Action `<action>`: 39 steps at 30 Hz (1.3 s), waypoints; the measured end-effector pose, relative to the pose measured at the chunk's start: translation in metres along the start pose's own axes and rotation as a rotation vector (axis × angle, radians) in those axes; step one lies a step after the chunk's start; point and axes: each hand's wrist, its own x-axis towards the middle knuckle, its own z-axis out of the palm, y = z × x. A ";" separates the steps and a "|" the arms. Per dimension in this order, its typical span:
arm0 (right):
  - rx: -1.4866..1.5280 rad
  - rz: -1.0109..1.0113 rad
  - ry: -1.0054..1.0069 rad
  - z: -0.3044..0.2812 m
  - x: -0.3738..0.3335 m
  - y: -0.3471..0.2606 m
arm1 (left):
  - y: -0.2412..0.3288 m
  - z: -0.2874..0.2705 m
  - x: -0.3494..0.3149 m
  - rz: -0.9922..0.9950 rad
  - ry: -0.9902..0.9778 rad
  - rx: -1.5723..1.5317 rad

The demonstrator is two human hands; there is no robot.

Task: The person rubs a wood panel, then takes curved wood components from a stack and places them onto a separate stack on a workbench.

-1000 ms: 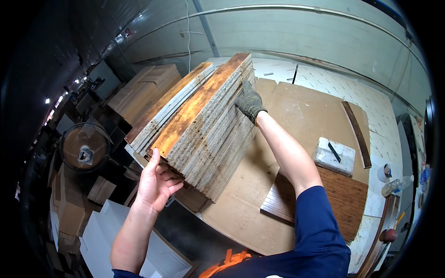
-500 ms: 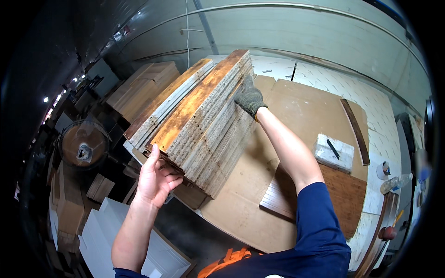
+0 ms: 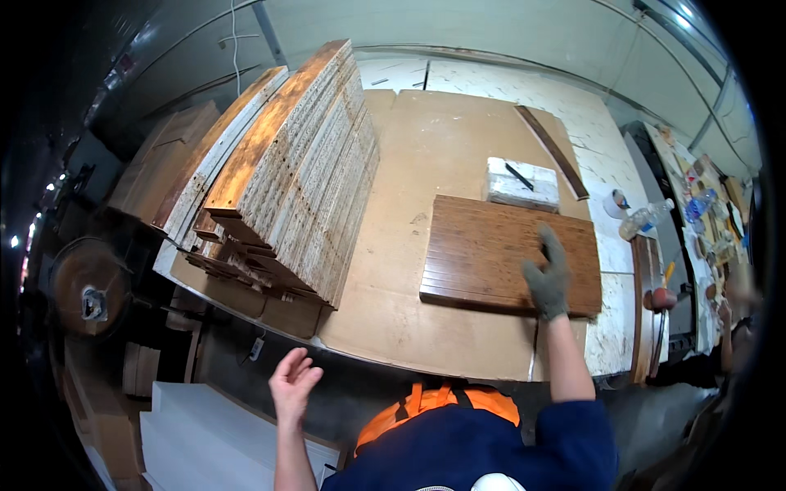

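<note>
Several brown planks lie side by side on cardboard covering the surface; above them the gloved right hand is spread, contact unclear; near the front edge, the bare left hand, loosely spread.

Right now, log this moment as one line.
left hand: bare, open, empty; gloved right hand: open over brown wood planks, contact unclear; plank stacks: at left, untouched
</note>
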 end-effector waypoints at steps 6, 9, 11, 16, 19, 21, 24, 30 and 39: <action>-0.281 0.550 0.283 -0.122 -0.131 0.094 | -0.057 0.067 0.028 -0.024 -0.366 0.051; -0.346 0.564 0.288 -0.144 -0.148 0.110 | -0.060 0.116 0.040 -0.021 -0.383 -0.024; -0.432 0.459 0.312 -0.160 -0.166 0.155 | -0.054 0.155 0.046 -0.049 -0.416 -0.021; -0.387 0.672 0.161 -0.127 -0.120 0.136 | -0.064 0.210 0.095 0.033 -0.330 0.121; -0.177 0.574 0.153 -0.132 -0.115 0.149 | -0.069 0.250 0.115 0.044 -0.262 0.132; -0.090 0.623 0.118 -0.137 -0.113 0.143 | -0.074 0.260 0.115 0.033 -0.252 0.179; 0.010 0.555 0.107 -0.141 -0.118 0.162 | -0.081 0.262 0.115 0.039 -0.196 0.211; -0.145 0.452 -0.008 -0.149 -0.101 0.150 | -0.084 0.257 0.116 0.054 -0.220 0.146; -0.117 0.443 0.054 -0.150 -0.109 0.170 | -0.070 0.254 0.133 -0.091 -0.340 0.185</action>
